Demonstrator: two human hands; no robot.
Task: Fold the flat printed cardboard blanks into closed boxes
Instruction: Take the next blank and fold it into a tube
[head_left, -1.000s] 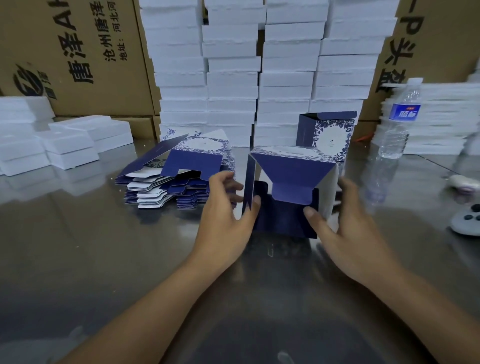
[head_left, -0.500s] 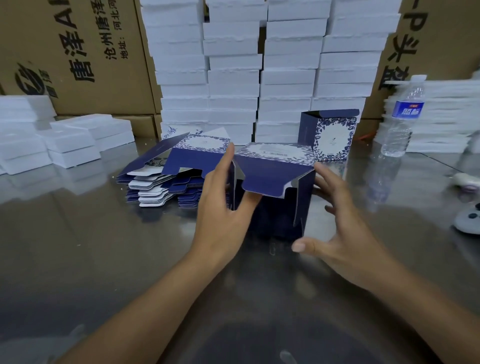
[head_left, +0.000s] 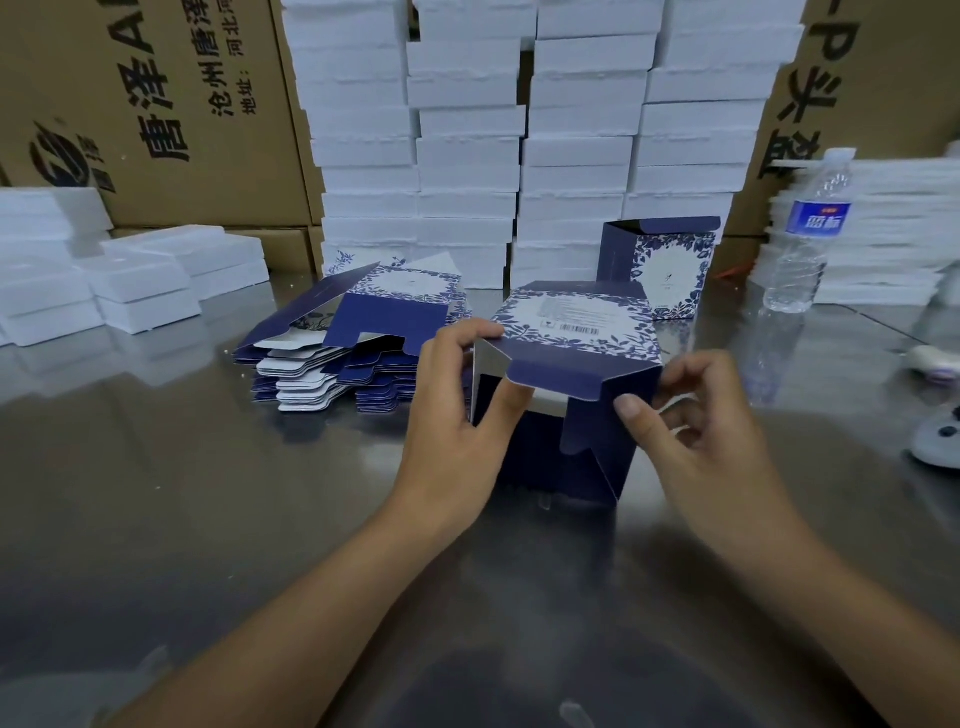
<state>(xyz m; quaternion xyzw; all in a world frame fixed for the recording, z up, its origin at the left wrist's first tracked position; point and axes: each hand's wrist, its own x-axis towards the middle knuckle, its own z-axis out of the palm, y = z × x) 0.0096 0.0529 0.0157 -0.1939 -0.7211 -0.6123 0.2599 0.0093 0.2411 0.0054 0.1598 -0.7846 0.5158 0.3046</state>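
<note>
the box (head_left: 576, 322) rests on the steel table (head_left: 156, 493), open mouth facing the person, with the stack of blanks (head_left: 332, 358) near on its left and a done box (head_left: 665, 265) behind it. the left hand (head_left: 457, 410) is clamped on the box's top left corner, fingers over the printed face, thumb hooked inside the mouth. the right hand (head_left: 711, 431) pinches the right wall, thumb on the side flap (head_left: 592, 426), fingers curled behind. the tuck flap (head_left: 556, 366) hangs over the mouth, not yet in

to my eye the step is closing this end. done well, the side flap goes in first, pushed flat and square across the mouth, and the left thumb has to come out before the tuck flap comes down or it jams. the left grip should hold the walls square, not squeeze them, as thin card creases easily. then the tuck's lip wants steering inside the wall along its full width, not one corner first
</note>
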